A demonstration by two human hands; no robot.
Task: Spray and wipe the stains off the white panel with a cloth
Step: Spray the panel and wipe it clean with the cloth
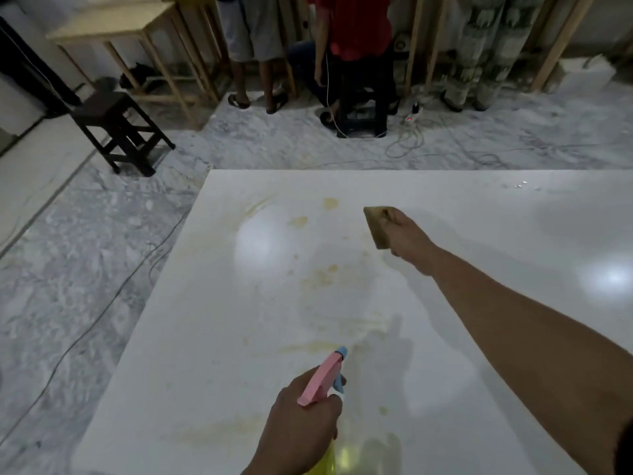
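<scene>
A dark wooden stool (120,130) is seen on the marble floor (85,255). Right of the stool, two standing people (305,46) are found; behind it, a pale wooden table (116,27). Cables (407,142) are strewn well right of it.

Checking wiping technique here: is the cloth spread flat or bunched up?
Bunched: the right hand grips the cloth as a compact folded wad, over the white panel. Contact: cannot tell.

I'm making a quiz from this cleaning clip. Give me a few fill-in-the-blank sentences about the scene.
1. The left hand holds a ____ bottle.
2. The right hand presses a brownish ____ on the white panel.
3. The stains on the panel are ____ in colour.

Missing words: spray; cloth; yellowish
</scene>
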